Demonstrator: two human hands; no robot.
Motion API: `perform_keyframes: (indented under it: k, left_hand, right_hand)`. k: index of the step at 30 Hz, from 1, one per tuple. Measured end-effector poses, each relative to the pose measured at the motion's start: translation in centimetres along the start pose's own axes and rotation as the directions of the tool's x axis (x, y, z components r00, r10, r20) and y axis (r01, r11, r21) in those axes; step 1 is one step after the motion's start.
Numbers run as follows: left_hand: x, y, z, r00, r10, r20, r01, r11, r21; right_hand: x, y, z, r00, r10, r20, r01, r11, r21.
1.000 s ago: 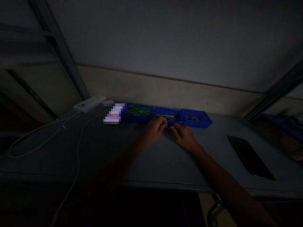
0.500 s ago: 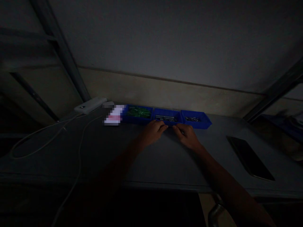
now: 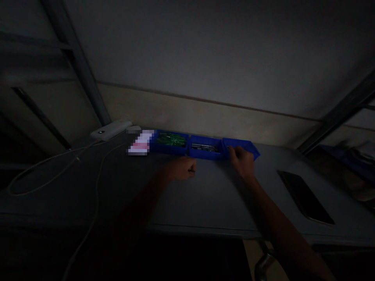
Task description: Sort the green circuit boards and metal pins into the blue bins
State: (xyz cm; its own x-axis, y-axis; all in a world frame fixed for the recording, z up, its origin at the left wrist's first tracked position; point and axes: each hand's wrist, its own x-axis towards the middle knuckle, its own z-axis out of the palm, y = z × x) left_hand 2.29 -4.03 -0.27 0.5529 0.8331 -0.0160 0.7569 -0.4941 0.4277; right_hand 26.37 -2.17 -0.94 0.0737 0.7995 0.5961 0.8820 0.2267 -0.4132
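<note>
My left hand (image 3: pixel 182 168) is curled closed just above the table, in front of the bins. A small dark tip shows at its fingers, too dim to name. My right hand (image 3: pixel 243 159) reaches over the right blue bin (image 3: pixel 255 150), its thumb and fingers pinched together at that bin's left side. What those fingertips hold, if anything, is hidden. The middle blue bin (image 3: pixel 206 155) contains slim metal rods (image 3: pixel 202 147). In the left blue bin (image 3: pixel 170 149) lies a heap of green, shiny pieces (image 3: pixel 171 139).
A bright phone screen (image 3: pixel 141 143), blurred out, leans by the left bin. White power strip (image 3: pixel 111 130) and cables (image 3: pixel 98 187) lie at the left. A dark tablet or large phone (image 3: pixel 306 197) rests on the grey table (image 3: pixel 205 207) at the right. Behind stands a wall (image 3: pixel 205 109).
My hands were together before the middle bin and have parted. The left drew back slightly toward me and left; the right moved right, over the right bin.
</note>
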Motion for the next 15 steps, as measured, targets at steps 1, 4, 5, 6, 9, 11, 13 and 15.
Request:
perform_keyframes:
  k: [1, 4, 5, 6, 9, 11, 13, 15]
  left_hand:
    - [0.1, -0.1, 0.1, 1.0, -0.011, 0.008, 0.011, 1.0, -0.007]
    - [0.1, -0.3, 0.1, 1.0, -0.013, -0.015, 0.012, 0.998, -0.063]
    - [0.1, -0.2, 0.1, 0.999, 0.0, -0.041, -0.004, 0.994, -0.107]
    - [0.1, -0.1, 0.1, 0.998, 0.013, -0.067, -0.024, 0.986, -0.163]
    - [0.0, 0.4, -0.2, 0.996, 0.027, -0.085, -0.054, 0.939, -0.339]
    - [-0.1, 0.7, -0.4, 0.997, 0.024, -0.069, -0.05, 0.918, -0.393]
    - [-0.1, 1.0, -0.5, 0.997, 0.024, -0.078, -0.055, 0.908, -0.415]
    - [-0.1, 1.1, -0.5, 0.994, 0.02, -0.11, -0.067, 0.893, -0.446]
  right_hand:
    - [-0.5, -1.0, 0.4, 0.996, -0.077, 0.051, 0.074, 0.996, 0.044]
    - [-2.2, -3.5, 1.4, 0.923, -0.303, 0.237, 0.271, 0.949, 0.16]
    - [-2.6, -4.0, 1.6, 0.886, -0.366, 0.285, 0.321, 0.927, 0.193]
    - [-3.0, -4.4, 1.7, 0.853, -0.412, 0.321, 0.356, 0.908, 0.221]
    - [-3.7, -4.8, 1.9, 0.784, -0.506, 0.36, 0.423, 0.86, 0.287]
    - [-3.8, -4.7, 1.9, 0.764, -0.539, 0.355, 0.443, 0.838, 0.319]
    - [-3.7, -4.6, 1.9, 0.762, -0.546, 0.349, 0.438, 0.831, 0.343]
    - [-3.6, -4.6, 1.8, 0.773, -0.533, 0.345, 0.418, 0.836, 0.356]
